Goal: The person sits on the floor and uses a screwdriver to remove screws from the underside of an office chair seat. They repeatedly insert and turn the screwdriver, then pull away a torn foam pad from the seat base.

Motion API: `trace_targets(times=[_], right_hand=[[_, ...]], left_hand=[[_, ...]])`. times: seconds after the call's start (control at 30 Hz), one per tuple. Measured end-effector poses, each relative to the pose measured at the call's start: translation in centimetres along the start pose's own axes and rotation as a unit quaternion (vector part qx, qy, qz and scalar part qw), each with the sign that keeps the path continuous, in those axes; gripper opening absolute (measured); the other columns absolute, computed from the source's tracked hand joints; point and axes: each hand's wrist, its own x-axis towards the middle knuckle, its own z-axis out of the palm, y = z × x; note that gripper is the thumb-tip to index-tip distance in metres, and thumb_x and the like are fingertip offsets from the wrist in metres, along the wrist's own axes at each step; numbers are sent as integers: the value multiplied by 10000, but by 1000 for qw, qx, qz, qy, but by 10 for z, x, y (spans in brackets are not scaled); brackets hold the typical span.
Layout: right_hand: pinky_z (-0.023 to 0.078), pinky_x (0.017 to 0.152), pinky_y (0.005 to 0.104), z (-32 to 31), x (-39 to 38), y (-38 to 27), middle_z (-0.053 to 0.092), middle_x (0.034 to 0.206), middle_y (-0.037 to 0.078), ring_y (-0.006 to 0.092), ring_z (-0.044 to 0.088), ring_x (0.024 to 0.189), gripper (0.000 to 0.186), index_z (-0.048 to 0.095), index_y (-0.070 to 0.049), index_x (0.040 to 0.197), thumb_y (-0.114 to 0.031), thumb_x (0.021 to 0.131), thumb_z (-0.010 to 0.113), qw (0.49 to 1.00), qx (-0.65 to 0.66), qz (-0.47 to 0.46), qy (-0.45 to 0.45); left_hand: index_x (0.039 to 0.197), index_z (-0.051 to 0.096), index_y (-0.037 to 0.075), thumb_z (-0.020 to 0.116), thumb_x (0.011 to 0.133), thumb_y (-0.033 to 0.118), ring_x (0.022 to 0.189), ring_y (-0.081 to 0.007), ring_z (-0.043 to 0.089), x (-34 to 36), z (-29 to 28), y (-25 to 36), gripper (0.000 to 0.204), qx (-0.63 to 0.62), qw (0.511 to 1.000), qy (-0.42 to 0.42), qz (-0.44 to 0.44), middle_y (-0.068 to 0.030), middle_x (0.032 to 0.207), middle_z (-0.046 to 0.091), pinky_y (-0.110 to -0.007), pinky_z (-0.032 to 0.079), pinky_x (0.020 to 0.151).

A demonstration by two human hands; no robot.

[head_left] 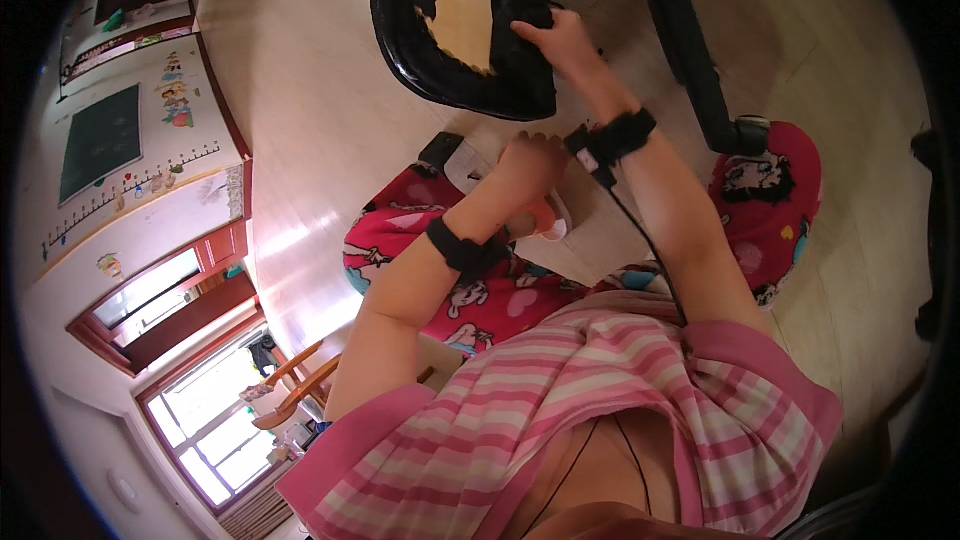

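A black office chair with a worn, peeling cover (405, 65) lies tipped over in front of me, a pale yellow patch (465, 25) showing where the cover is gone. My right hand (575, 48) is closed on a black part at the chair's side, thumb laid along it. Below the chair's lower edge is my left hand (535, 162), smeared by motion, so its fingers and anything in them cannot be made out. Beside it on the left sits a small white and black object (462, 162), its kind unclear.
The chair's black leg (690, 70) reaches down to a caster (752, 135) by my right knee. My legs in red patterned trousers (410, 205) spread on both sides. On the far left are a wall with a chalkboard (102, 143) and a bright window (215, 420).
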Motion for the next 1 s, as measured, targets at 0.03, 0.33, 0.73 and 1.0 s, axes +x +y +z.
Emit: trace_targets(times=[0.03,0.33,0.73,1.0], right_hand=[[527,687,404,3,-10,10,706,907,208,315,696,816,417,667,64,986,-317,831,736,999,-10,-15,32],[457,458,333,-14,-85,81,639,851,75,169,554,555,330,614,-6,1097,-249,889,693,960,99,230,123],[498,867,392,-81,-95,158,642,1133,241,346,632,1022,495,601,62,1172,-299,850,707,966,-237,-56,84],[466,967,431,30,-38,74,533,1298,265,383,539,1191,705,441,19,1363,-311,807,721,992,-111,-57,12]], left_hand=[[1071,648,55,716,732,228,906,-338,635,-2,3,3,387,6,1000,21,14,-143,910,662,-412,495,805],[960,654,57,713,678,197,924,-320,647,-14,12,26,320,-29,984,-171,30,-137,922,656,-412,499,788],[977,647,63,652,795,239,880,-292,646,-17,15,32,252,-37,993,-107,42,-114,918,650,-452,496,746],[942,694,107,691,781,319,847,-241,648,-18,33,32,266,5,990,-122,65,-63,853,674,-429,462,692]])
